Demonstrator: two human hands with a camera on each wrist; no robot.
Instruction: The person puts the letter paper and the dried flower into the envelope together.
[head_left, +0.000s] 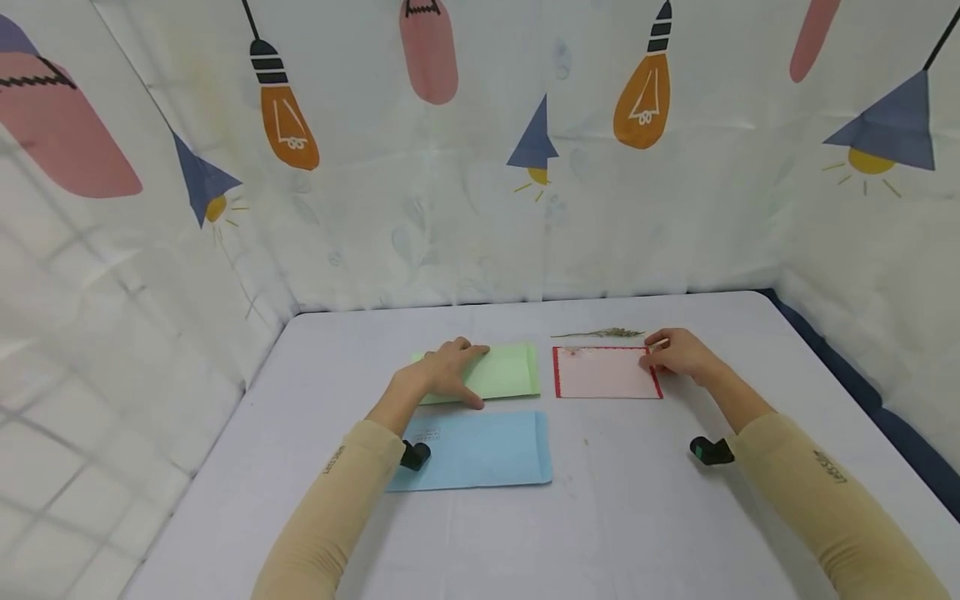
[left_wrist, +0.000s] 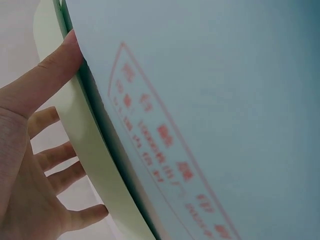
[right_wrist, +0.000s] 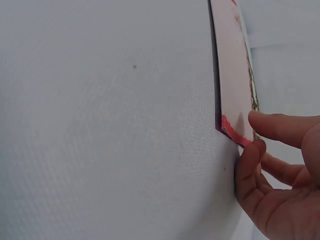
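Left hand (head_left: 448, 371), fingers spread, lay across the green envelope (head_left: 512, 371) mid-frame; right hand (head_left: 680, 353), centre right, pinched the pink card (head_left: 600, 375) at its right edge.

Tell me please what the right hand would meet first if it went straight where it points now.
Most likely the red-edged pink card; the right hand is right at the card's right end. Depth leaves unclear whether it would push the edge or slide over.

Tan sleeves (head_left: 330, 504) stop short of the fingers (head_left: 471, 400) — dark lettering (head_left: 830, 467) near the cuffs (head_left: 759, 437), a small black device (head_left: 712, 451) beside each.
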